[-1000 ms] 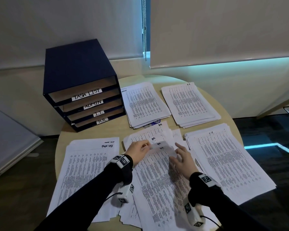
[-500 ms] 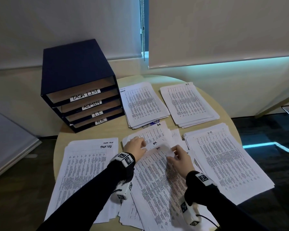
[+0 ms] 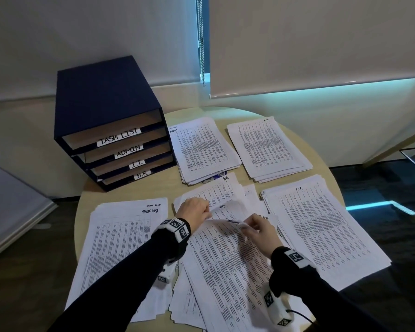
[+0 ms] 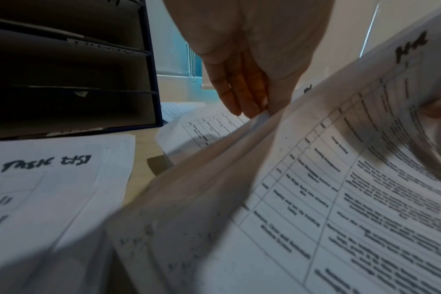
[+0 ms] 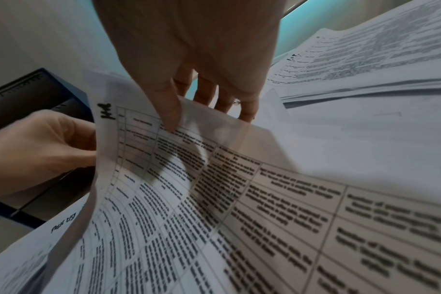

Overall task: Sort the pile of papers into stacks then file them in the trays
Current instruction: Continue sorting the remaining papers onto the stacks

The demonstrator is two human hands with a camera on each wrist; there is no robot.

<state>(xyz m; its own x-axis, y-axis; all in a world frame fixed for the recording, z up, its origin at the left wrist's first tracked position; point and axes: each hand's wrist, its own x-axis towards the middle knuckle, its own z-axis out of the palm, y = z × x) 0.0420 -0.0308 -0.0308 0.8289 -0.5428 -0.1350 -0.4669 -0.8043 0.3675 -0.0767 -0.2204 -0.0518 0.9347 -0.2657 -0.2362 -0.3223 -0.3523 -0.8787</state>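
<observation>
Step in hand, as judged: peeling the top sheet (image 3: 222,248) off the unsorted pile (image 3: 209,305) at the near-centre of the table (image 3: 139,188).

Right hand (image 3: 261,232): thumb on top, fingers under, pinching the sheet's far edge, which is lifted and curled. Left hand (image 3: 195,213): fingers curled at the sheet's left corner; wrist view shows thumb and fingers closed on that corner.

Header reads approx. "H.R." (handwritten, not fully clear). If so, it belongs on the H.R. stack (image 3: 268,149), far right.

To do it well: confirm one sheet only, since the pages below could cling. Carry it flat w/ both hands and square it to the stack edges.

Surroundings:
- Task List stack (image 3: 120,240) near left.
- Admin stack (image 3: 204,149) far centre, just beside the trays (image 3: 110,130).
- I.T. stack (image 3: 321,228) near right, edges uneven.
- Trays labelled Task List, Admin, I.T., H.R., top to bottom; slots look unfilled so far.

In the way: route to the H.R. stack passes over loose pages at centre and the I.T. stack corner. A trailing sleeve or sheet could drag them. Some small dark item lies under the Admin stack's near edge; cannot identify.
</observation>
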